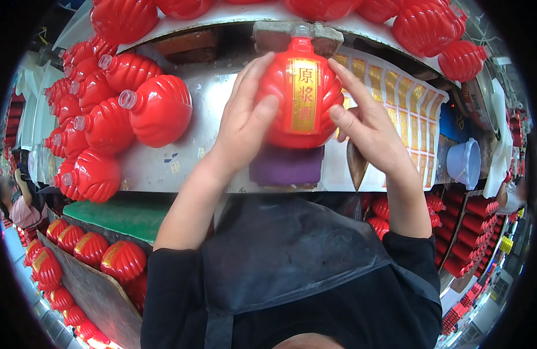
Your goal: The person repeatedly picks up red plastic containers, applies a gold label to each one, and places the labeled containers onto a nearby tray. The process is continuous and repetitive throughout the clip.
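Between my two hands rests a red ribbed bottle (pixel 271 125) with a clear threaded neck, its neck pointing away from me. Down its middle runs a gold and red label (pixel 304 96). My left hand (pixel 249 107) lies along the bottle's left side, thumb on the front. On the right side, my right hand (pixel 364 113) presses with fingers and thumb against the bottle. A purple cloth (pixel 286 168) lies under the bottle's near end. Right of it, a sheet of gold labels (pixel 416 107) is spread on the metal table (pixel 207 81). A brown pointed piece (pixel 356 166) sits below my right hand.
Unlabelled red bottles (pixel 161 110) crowd the table's left side, and more (pixel 428 26) line a raised shelf at the back. A pale blue bucket (pixel 464 163) stands at the right. Labelled bottles (pixel 123 260) fill a crate at the lower left, beside a green board (pixel 120 220).
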